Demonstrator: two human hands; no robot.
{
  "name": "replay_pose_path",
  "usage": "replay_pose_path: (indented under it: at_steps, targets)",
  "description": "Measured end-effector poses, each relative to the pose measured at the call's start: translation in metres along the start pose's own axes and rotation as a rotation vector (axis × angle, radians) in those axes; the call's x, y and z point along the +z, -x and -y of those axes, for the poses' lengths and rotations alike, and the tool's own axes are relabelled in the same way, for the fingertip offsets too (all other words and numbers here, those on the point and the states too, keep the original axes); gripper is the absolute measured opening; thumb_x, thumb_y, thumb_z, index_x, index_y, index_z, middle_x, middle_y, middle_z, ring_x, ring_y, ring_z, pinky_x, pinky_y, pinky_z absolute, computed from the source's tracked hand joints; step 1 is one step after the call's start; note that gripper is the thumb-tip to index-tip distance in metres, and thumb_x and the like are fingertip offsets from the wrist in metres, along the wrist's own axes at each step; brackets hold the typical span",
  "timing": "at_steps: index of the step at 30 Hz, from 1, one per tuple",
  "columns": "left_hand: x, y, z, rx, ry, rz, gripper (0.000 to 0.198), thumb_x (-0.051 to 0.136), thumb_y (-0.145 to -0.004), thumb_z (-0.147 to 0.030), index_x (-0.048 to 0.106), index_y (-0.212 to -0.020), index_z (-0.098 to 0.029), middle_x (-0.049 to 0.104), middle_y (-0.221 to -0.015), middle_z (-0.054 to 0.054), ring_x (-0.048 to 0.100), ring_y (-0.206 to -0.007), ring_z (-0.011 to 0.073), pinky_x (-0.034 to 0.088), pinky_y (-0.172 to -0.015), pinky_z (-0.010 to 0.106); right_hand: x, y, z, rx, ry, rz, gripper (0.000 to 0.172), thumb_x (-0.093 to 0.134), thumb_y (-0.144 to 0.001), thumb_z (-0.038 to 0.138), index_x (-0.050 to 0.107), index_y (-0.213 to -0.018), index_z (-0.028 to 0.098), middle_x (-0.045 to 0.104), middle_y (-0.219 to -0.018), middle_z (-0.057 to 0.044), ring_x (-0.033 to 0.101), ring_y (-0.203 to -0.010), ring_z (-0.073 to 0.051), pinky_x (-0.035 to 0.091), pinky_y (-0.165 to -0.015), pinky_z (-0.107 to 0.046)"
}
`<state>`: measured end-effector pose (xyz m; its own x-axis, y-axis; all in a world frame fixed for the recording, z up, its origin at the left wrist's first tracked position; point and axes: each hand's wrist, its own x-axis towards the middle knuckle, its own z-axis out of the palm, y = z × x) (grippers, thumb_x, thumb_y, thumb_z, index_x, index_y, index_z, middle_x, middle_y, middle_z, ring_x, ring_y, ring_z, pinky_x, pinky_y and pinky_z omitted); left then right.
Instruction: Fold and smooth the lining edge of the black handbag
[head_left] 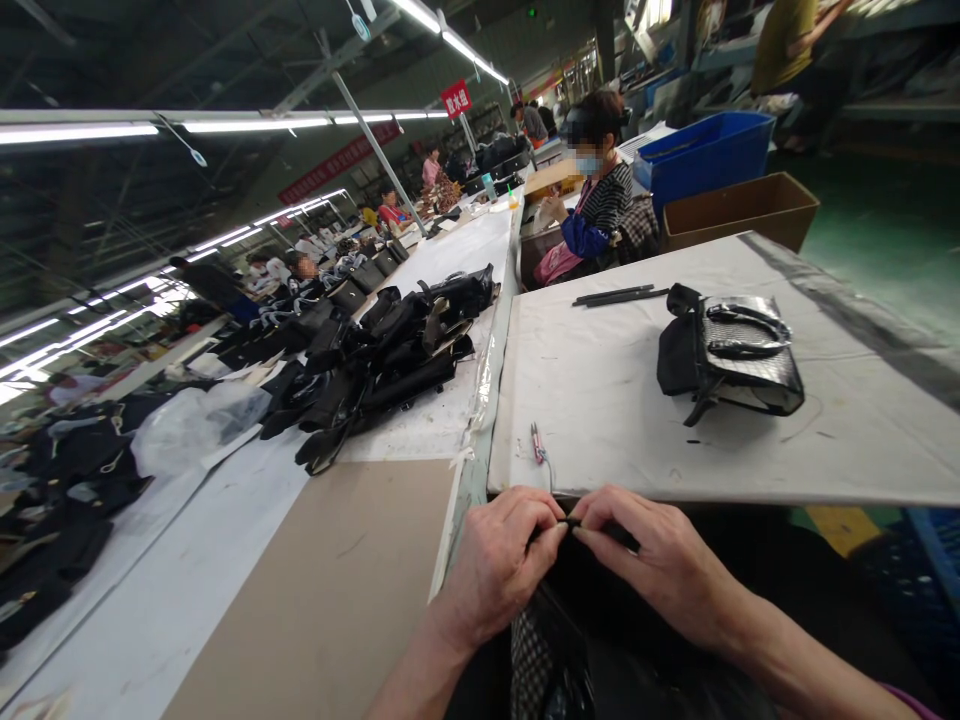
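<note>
Writing: red sign (pixel 455 98) at back, white characters, last two appear to read 水组; red banner (pixel 341 160) beyond it, characters too blurred to read. Black piece (pixel 583 578) held above wearer's lap, just off near edge of pale-topped table (pixel 600 400). Held edge runs roughly left-right; body drops toward wearer, lower end merging with dark lap, so full long axis cannot be told. Left hand (pixel 504 550) and right hand (pixel 660 555) each pinch edge, thumb against forefinger, fingertips nearly meeting.

Ahead of the hands (pixel 651 545), open tabletop (pixel 600 400) separates the red tool (pixel 537 443) from the black bag (pixel 739 372).
</note>
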<state>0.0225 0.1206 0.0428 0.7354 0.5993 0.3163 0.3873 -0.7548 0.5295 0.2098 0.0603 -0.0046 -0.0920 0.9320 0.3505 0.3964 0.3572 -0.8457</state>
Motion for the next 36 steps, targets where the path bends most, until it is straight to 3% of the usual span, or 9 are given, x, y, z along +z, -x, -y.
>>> replay_pose_path:
  at_steps: [6,10,17,23,27,30,36]
  targets:
    - [0.005,-0.002,-0.002,-0.029,-0.002,-0.03,0.009,0.054,-0.091,-0.013,0.055,-0.084,-0.02,0.067,-0.092,0.004,0.063,-0.088,0.0166,0.051,-0.078,0.028,-0.001,0.0,-0.001,-0.19,0.125,-0.034,0.014,0.042,-0.096,0.018,0.054,-0.088,0.02,0.065,-0.095,-0.006,0.065,-0.081,-0.014,0.053,-0.071,-0.024]
    - [0.009,-0.003,-0.003,-0.065,0.014,-0.067,0.011,0.055,-0.09,-0.014,0.054,-0.081,-0.02,0.067,-0.091,0.004,0.064,-0.087,0.0166,0.051,-0.078,0.028,-0.002,0.0,-0.005,-0.235,0.25,-0.041,0.015,0.041,-0.097,0.017,0.054,-0.09,0.019,0.066,-0.094,-0.006,0.064,-0.077,-0.014,0.05,-0.066,-0.025]
    - [0.01,-0.003,-0.001,-0.11,0.084,-0.05,0.012,0.057,-0.088,-0.014,0.053,-0.079,-0.02,0.067,-0.089,0.003,0.063,-0.086,0.0166,0.05,-0.077,0.029,0.0,-0.001,-0.004,-0.105,0.12,-0.02,0.012,0.046,-0.095,0.018,0.051,-0.084,0.021,0.066,-0.086,-0.002,0.063,-0.073,-0.013,0.049,-0.066,-0.026]
    - [0.0,-0.005,-0.01,-0.419,0.304,-0.083,0.028,0.065,-0.082,-0.014,0.04,-0.091,-0.024,0.07,-0.087,-0.003,0.066,-0.082,0.0148,0.052,-0.079,0.029,0.002,-0.005,0.005,0.163,-0.03,-0.067,0.007,0.054,-0.088,0.022,0.047,-0.088,0.023,0.066,-0.08,0.001,0.062,-0.067,-0.013,0.05,-0.062,-0.025]
    - [-0.017,-0.006,-0.019,-0.529,0.154,0.023,0.033,0.071,-0.073,-0.013,0.054,-0.099,-0.023,0.069,-0.1,0.0,0.064,-0.094,0.0187,0.051,-0.083,0.03,0.005,-0.006,0.002,0.184,-0.121,-0.054,0.01,0.053,-0.089,0.023,0.049,-0.098,0.023,0.067,-0.087,-0.001,0.066,-0.075,-0.015,0.053,-0.068,-0.027]
    - [-0.025,-0.003,-0.023,-0.579,0.033,0.045,0.02,0.067,-0.076,-0.012,0.063,-0.092,-0.023,0.069,-0.092,-0.003,0.064,-0.087,0.0172,0.051,-0.077,0.027,0.007,-0.006,-0.003,0.136,-0.091,-0.063,0.025,0.053,-0.09,0.023,0.051,-0.114,0.024,0.067,-0.091,-0.001,0.066,-0.077,-0.015,0.053,-0.073,-0.029]
    - [-0.026,-0.001,-0.024,-0.505,-0.008,0.087,0.019,0.061,-0.084,-0.012,0.071,-0.093,-0.025,0.071,-0.089,-0.004,0.064,-0.082,0.0136,0.047,-0.075,0.023,0.003,-0.007,-0.006,0.059,-0.047,0.042,0.027,0.045,-0.096,0.023,0.061,-0.117,0.029,0.061,-0.098,0.0,0.061,-0.086,-0.014,0.049,-0.077,-0.027]
